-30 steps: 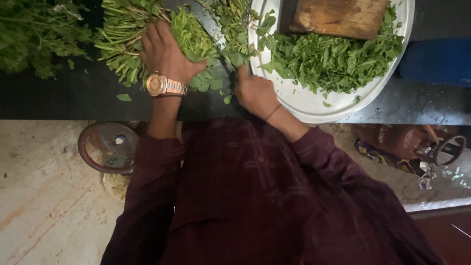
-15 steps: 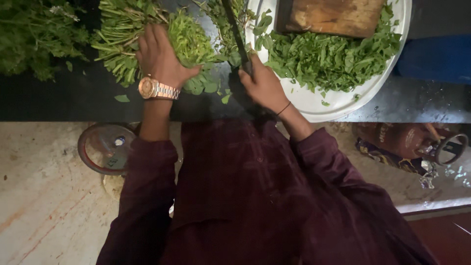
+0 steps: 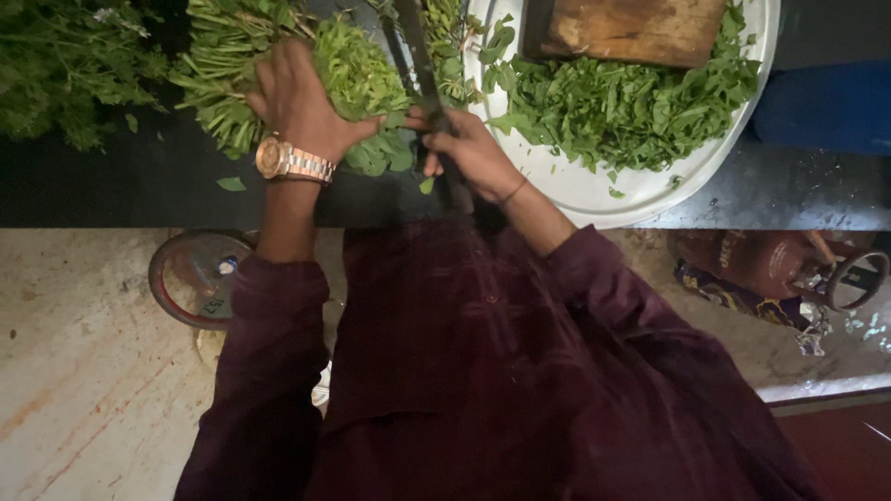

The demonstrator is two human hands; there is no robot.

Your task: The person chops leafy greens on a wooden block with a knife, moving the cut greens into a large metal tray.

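The bunch of greens lies on the dark counter, at the far edge of the view and a little left of the middle, its stalks fanned out to the left and its leafy end pointing right. The left hand presses down on top of it, fingers curled over the stems in a clenched grip, with a gold-coloured watch on the wrist. Just to the right, the right hand closes its grip around the dark handle of a knife, whose long blade runs away from the person, across the leafy end of the bunch. The two hands are close together, the leaves between them.

Right of the knife sits a large round white tray, partly overhanging the near edge of the counter. It holds a heap of cut leaves, and a wooden board rests on the far part of it. A few stray leaves lie on the counter near the left wrist. At the far left is another pile of leafy stems.

Nearer, below the counter, the person's dark maroon sleeves and shirt fill the middle. On the pale floor to the left stands a round red-rimmed lid; to the right lie a brown bag and crumpled wrapping.
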